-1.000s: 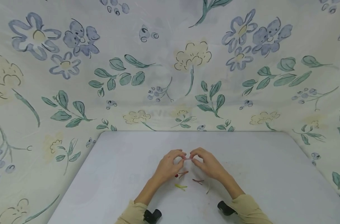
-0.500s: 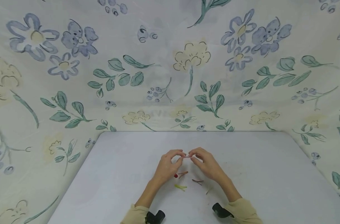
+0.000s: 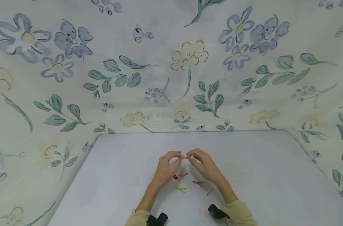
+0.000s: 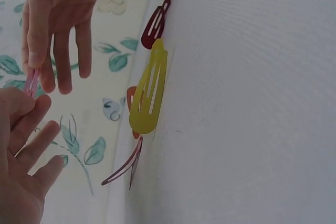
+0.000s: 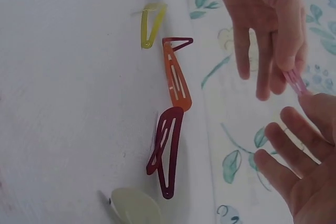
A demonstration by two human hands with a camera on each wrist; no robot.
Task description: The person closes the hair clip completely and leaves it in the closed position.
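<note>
A small pink snap hair clip (image 4: 31, 83) is stretched between both hands above the table. My left hand (image 3: 165, 168) pinches one end of it between thumb and index finger. At the other end, the thumb and index finger of my right hand (image 3: 206, 167) pinch it too. The right wrist view shows the pink clip (image 5: 295, 81) lengthwise between the two thumbs, its ends covered by the fingertips. On the table below lie a yellow clip (image 3: 180, 189), an orange clip (image 3: 183, 175), a dark red clip (image 3: 198, 182) and a red clip (image 3: 175, 177) near the left wrist.
A pale cream clip (image 5: 137, 205) lies toward the right forearm. The white table (image 3: 126, 150) ends against a floral cloth (image 3: 160, 103) at the back and sides. A black wrist device (image 3: 216, 212) sits at the right sleeve, another black device (image 3: 158, 219) at the left.
Both hands have shifted slightly left in the head view, still pinching the pink clip, and look a little closer together. The view itself has turned slightly. The clips on the table lie as before.
</note>
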